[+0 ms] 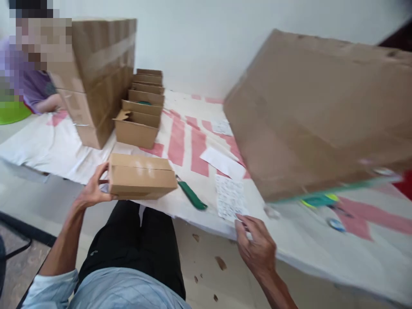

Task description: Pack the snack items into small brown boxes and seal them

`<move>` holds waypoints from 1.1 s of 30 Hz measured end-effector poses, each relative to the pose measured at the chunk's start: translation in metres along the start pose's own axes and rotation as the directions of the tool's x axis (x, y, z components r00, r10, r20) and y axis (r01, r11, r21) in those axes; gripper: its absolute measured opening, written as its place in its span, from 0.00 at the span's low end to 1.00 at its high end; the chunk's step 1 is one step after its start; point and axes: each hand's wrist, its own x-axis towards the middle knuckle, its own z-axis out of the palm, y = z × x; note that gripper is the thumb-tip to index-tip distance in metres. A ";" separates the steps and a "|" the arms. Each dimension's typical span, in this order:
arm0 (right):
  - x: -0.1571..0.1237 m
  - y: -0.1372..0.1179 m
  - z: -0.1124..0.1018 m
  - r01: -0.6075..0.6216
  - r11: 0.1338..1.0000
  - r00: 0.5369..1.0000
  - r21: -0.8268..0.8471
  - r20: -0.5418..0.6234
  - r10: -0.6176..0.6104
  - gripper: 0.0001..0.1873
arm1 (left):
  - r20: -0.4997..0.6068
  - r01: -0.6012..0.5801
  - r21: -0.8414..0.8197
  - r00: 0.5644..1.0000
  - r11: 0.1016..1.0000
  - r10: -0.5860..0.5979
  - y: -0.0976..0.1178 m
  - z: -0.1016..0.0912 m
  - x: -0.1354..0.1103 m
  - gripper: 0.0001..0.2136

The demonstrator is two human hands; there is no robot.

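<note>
My left hand (93,189) grips the left end of a small closed cardboard box (141,176) that rests at the near edge of the table. My right hand (255,244) is at the table's front edge, its fingertips pinching the near corner of a white printed label sheet (230,197). A green-handled tool (191,195) lies between the box and the sheet.
A row of open small cartons (141,116) runs back toward the wall. Stacked taped boxes (96,77) stand at left, with another person behind them. A large blurred carton (322,111) looms at right. The cloth (186,141) is white with red stripes; a white paper (222,162) lies on it.
</note>
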 end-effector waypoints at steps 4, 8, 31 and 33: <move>0.035 -0.024 0.003 0.014 0.996 1.000 0.083 -0.008 -0.014 0.09 | 0.020 -0.144 0.033 0.989 0.989 0.143 0.008 0.012 -0.006 0.54; 0.083 -0.076 0.001 0.111 0.985 0.994 0.135 -0.023 -0.109 0.08 | 0.026 -0.236 0.113 0.972 0.965 0.235 0.026 0.025 -0.009 0.58; 0.233 -0.231 0.027 0.684 0.706 0.596 0.186 0.416 -0.687 0.08 | -0.091 -0.283 0.232 0.946 0.931 0.311 0.078 0.075 0.000 0.54; 0.233 -0.231 0.031 0.705 0.698 0.590 0.124 0.442 -0.675 0.08 | -0.087 -0.283 0.229 0.947 0.931 0.309 0.079 0.075 0.001 0.53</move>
